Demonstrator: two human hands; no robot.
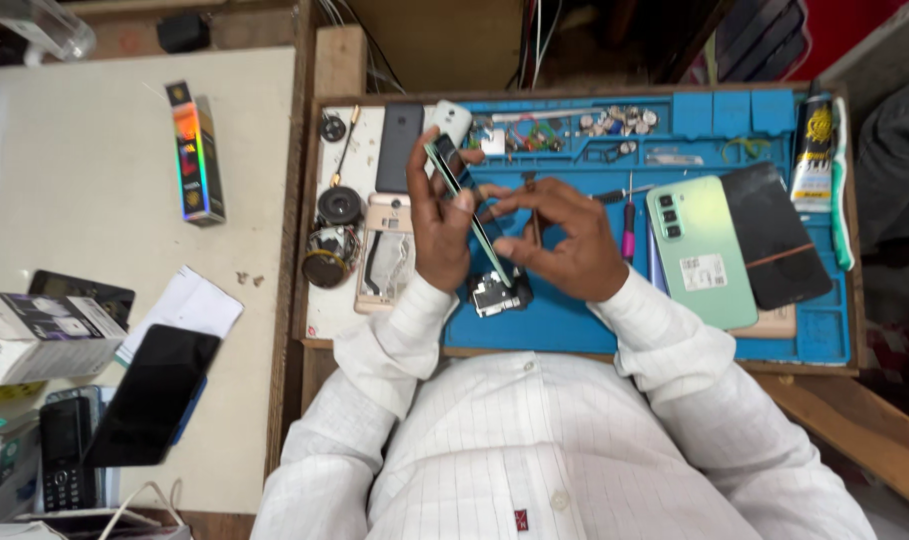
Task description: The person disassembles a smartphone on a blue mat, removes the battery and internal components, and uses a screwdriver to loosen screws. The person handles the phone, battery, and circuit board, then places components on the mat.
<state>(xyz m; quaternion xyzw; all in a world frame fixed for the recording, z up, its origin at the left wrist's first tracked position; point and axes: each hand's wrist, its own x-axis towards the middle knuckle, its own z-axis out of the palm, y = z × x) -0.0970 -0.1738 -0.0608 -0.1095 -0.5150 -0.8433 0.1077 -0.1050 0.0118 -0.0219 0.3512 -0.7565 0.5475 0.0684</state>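
Blue mat (574,320) covers our tray, with a green phone (696,250) and dark panel (774,235) lying at its right; we hold a thin phone (464,205) edge-up above the mat; our left hand (436,225) grips it, fingers curled around its side; our right hand (564,240) pinches its lower edge, fingertips pressed together; a small black part (496,293) lies just below.

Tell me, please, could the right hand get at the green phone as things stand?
Probably yes: the green phone lies face down just beside the right hand, nothing covering it, though that hand is busy on the phone frame.
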